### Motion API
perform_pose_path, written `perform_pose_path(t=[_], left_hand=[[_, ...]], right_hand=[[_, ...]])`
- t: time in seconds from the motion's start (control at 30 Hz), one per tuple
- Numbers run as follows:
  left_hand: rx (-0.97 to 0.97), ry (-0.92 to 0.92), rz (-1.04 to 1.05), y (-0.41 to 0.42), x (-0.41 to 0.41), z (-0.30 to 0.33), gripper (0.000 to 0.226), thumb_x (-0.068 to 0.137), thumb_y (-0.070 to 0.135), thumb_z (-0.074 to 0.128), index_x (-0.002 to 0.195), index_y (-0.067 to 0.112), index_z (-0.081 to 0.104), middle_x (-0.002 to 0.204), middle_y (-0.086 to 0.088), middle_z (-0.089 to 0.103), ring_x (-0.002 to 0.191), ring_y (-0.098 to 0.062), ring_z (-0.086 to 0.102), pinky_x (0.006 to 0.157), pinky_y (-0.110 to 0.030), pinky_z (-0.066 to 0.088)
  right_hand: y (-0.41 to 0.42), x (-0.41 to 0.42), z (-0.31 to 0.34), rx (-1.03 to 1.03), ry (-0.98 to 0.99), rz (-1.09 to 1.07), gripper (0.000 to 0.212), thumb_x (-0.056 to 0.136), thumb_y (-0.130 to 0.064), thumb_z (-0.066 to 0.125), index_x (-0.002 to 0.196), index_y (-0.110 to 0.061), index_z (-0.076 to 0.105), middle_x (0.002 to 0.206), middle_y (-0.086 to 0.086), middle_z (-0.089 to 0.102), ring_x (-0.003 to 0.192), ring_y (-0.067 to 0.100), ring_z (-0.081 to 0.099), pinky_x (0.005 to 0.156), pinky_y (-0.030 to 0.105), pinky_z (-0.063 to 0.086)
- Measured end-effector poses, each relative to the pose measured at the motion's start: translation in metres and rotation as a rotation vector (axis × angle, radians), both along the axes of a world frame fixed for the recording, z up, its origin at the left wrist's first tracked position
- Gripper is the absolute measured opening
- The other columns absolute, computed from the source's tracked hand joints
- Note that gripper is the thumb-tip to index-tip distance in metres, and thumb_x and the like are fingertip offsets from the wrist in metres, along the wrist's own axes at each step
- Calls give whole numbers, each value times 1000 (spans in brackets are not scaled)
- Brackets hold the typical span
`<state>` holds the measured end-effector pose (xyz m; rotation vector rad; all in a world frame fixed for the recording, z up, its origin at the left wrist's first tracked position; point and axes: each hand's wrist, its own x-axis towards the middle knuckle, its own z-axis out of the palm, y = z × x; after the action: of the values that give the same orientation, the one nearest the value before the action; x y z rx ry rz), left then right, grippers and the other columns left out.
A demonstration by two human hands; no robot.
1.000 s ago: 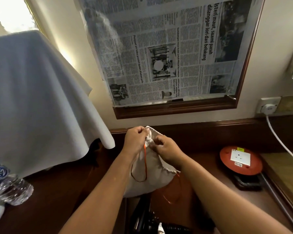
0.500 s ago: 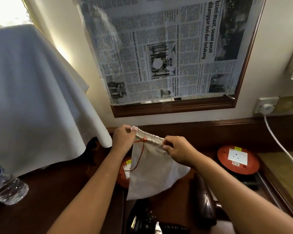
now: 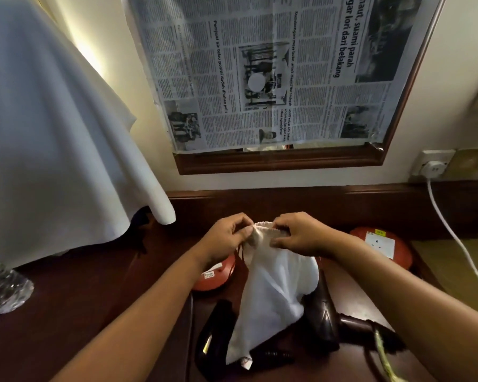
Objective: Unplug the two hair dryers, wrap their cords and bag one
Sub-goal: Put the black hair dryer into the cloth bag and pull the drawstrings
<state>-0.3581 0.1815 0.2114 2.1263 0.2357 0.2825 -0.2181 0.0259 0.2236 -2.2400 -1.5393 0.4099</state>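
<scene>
A white drawstring bag [image 3: 271, 293] hangs limp between my hands, above the dark wooden counter [image 3: 94, 312]. My left hand [image 3: 226, 238] pinches the gathered rim on its left side, and my right hand [image 3: 301, 234] pinches the rim on the right. An orange drawstring [image 3: 239, 253] dangles below my left hand. Under the bag lie two dark hair dryers: one [image 3: 324, 315] to the right with its handle pointing right, another [image 3: 215, 332] to the left, partly hidden by the bag. A cord [image 3: 384, 354] runs off the right dryer's handle.
Two red round extension reels sit on the counter, one [image 3: 218, 274] behind my left wrist, one [image 3: 381, 246] at the right. A white plug [image 3: 432, 168] sits in the wall socket with its cable trailing down. A white cloth [image 3: 53, 133] drapes at left, a plastic bottle [image 3: 3, 290] below it.
The bag's mouth, stretched wide half a second ago, is now bunched closer between my hands. The bag hangs lower over the two dryers and the view has tilted down.
</scene>
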Motion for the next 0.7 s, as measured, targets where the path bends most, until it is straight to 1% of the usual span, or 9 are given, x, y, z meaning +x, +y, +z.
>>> perform_pose_path(t=[0.07,0.13,0.2,0.3,0.4,0.47,0.53,0.63,0.7], left_hand=[[-28,30,44,5,-3,-1,17,95,7,53,84,16,62,77,4,60,69,-1,55,66,-18,46],[116,87,38,18,-8,-3,20,95,12,54,80,24,61,77,6,61,71,-5,56,66,-21,46],[321,136,1,32,-13,-6,21,96,22,52,78,30,58,76,9,61,73,-7,57,69,-23,44],[645,144,1,54,-26,-14,28,92,43,36,80,27,57,73,14,54,69,-5,51,78,-30,38],[785,106,-17,63,-34,-17,41,86,47,33,82,18,62,79,11,55,78,-5,49,94,-33,35],[795,13,-12,57,-35,-15,33,85,41,41,77,15,60,78,11,51,77,-5,45,87,-29,38],[693,-70,56,50,-31,-12,36,86,39,46,75,9,62,80,3,55,76,-9,49,73,-23,43],[541,-138,238,45,-23,-8,48,91,43,45,81,2,67,81,-5,60,73,-15,57,66,-29,50],[535,-164,369,41,-14,-5,27,95,27,54,92,3,65,92,-8,60,76,-19,59,68,-31,51]], right_hand=[[-5,8,-1,-97,-97,34,17,88,-30,62,95,-15,64,95,-4,52,89,15,52,77,27,45],[-12,19,-3,-179,-169,29,23,91,-31,58,100,-12,65,100,-1,53,93,16,52,83,29,44],[-19,30,-3,-230,-215,26,26,94,-35,54,98,-12,66,95,-2,53,87,14,49,80,27,41],[-31,45,1,-286,-273,3,30,94,-39,52,94,-13,66,87,-4,52,80,12,47,70,23,37],[-42,56,3,-295,-293,-30,33,93,-44,53,95,-14,67,85,-6,53,80,12,50,66,20,37],[-45,59,3,-249,-296,-39,31,92,-43,54,96,-15,67,86,-7,52,83,12,51,70,22,38],[-47,59,4,-164,-312,-41,29,91,-42,55,95,-15,67,88,-6,51,89,16,53,73,23,39],[-48,57,11,-86,-297,-68,34,93,-47,49,96,-18,65,89,-4,54,86,15,52,72,26,41],[-42,54,13,-5,-275,-183,37,98,-43,37,91,-17,61,86,-2,55,81,15,52,69,26,38]])
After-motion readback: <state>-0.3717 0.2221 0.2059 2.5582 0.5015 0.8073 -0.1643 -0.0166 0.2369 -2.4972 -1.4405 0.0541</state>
